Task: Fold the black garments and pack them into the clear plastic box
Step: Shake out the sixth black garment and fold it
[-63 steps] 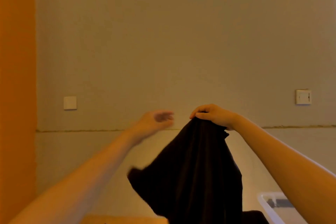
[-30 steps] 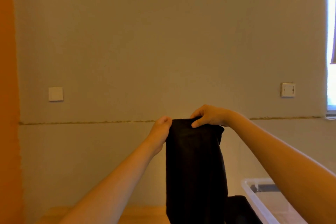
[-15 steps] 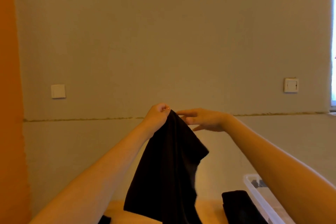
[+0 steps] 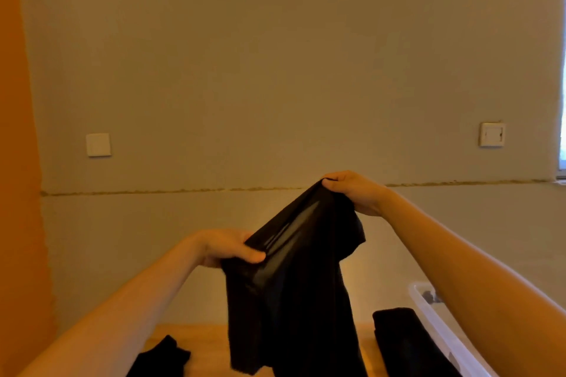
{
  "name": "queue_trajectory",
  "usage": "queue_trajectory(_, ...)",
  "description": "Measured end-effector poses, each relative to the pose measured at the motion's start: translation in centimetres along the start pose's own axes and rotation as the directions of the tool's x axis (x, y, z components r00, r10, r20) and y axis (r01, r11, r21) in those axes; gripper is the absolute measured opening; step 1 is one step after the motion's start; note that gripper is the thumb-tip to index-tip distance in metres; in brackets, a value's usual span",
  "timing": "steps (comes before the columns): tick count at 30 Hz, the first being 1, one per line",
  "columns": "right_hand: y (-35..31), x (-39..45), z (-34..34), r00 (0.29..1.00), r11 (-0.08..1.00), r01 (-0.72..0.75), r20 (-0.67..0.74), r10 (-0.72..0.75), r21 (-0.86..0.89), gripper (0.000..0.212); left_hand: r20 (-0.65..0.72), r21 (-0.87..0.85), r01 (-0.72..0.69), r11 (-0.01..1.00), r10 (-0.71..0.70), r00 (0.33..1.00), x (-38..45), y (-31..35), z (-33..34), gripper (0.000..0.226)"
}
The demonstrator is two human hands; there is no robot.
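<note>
The black garment (image 4: 294, 294) hangs in the air above the wooden table (image 4: 208, 343), pinched high by the right hand (image 4: 352, 193) and gripped lower by the left hand (image 4: 228, 249), so a loosened pinch might collapse it unfolded beside the clear plastic box (image 4: 435, 324).

Table (image 4: 211, 343): bare wood open between a black garment (image 4: 162, 358) at lower left and the hanging black cloth (image 4: 291, 300) at centre. Right side blocked: folded black garment (image 4: 401, 340) lies just beside the clear plastic box (image 4: 435, 324). Wall behind.
</note>
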State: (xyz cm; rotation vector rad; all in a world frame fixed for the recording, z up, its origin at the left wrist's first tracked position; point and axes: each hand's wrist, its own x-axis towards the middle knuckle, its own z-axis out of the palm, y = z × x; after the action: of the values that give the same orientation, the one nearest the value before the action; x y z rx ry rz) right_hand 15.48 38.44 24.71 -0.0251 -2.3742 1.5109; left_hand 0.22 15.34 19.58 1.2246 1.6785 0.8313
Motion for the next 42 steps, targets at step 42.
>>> queue_trajectory(42,-9.2,-0.4,-7.7,0.98,0.851,-0.069,-0.195,-0.039,-0.52,0.031,-0.722,0.544,0.037,0.838,0.445,0.53,-13.7,12.2,-12.3,0.022)
